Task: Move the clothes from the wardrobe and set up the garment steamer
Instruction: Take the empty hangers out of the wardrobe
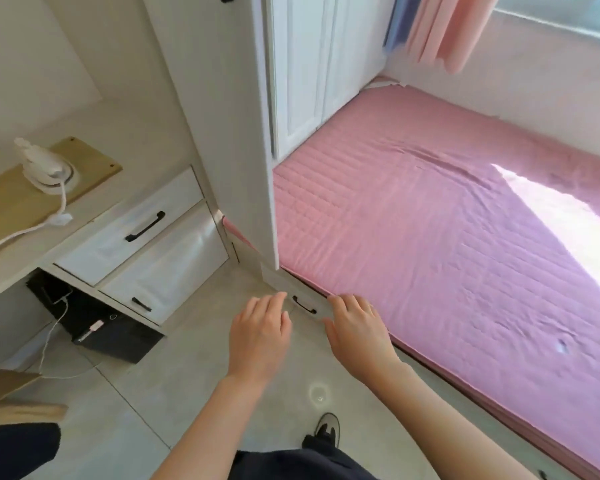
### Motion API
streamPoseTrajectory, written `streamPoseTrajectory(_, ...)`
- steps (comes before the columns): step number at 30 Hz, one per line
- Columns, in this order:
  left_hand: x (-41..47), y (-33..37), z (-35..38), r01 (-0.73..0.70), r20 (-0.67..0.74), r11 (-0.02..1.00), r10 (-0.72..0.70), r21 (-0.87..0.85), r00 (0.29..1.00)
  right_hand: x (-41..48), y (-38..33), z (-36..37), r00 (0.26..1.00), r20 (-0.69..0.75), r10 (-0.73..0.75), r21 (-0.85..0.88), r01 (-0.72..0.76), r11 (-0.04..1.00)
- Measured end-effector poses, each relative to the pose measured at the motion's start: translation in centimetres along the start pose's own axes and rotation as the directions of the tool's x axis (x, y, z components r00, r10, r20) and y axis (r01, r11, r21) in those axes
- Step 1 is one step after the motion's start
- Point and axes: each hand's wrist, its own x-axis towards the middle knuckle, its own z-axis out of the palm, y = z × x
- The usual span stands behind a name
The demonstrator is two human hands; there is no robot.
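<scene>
A white handheld garment steamer (45, 168) lies on the wooden desk top (11, 199) at the left, its white cord (61, 202) trailing off toward the left edge. The white wardrobe (302, 74) stands behind the pink bed, doors closed; no clothes show. My left hand (260, 337) and my right hand (357, 330) hover side by side in front of me, fingers relaxed, holding nothing. They float over the floor near a low drawer with a black handle (303, 306) under the bed edge.
A tall white panel (236, 133) divides the desk from the bed. The pink quilted mattress (430, 237) fills the right side. White desk drawers (142, 237) and a black box (94, 323) with a charging cable sit at the left. Pink and blue curtains (440, 26) hang at the window.
</scene>
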Motion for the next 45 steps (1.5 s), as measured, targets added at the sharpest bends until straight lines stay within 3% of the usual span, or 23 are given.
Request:
streamPoseTrajectory(11, 5.2, 8.2, 2.1, -0.113, -0.005, 0.993, 0.114, 0.032, 0.994, 3.0, 9.5, -2.0, 0.997, -0.074, -0.01, 0.041, 0.013, 0.999)
streamPoseTrajectory(27, 22.6, 8.0, 3.0, -0.131, 0.005, 0.991, 0.131, 0.038, 0.991, 19.8, 13.1, -4.4, 0.989, -0.14, -0.054, 0.049, 0.061, 0.997)
streamPoseTrajectory(37, 32.6, 7.4, 2.3, 0.074, -0.091, 0.997, -0.074, -0.008, 0.993, 30.7, 12.8, -6.2, 0.98, -0.153, -0.124, 0.072, 0.137, 0.988)
streamPoseTrajectory(45, 39.9, 6.4, 1.4, 0.223, -0.28, 0.975, -0.218, -0.012, 0.935, 39.6, 12.7, -7.6, 0.96, -0.15, -0.237, 0.09, 0.252, 0.964)
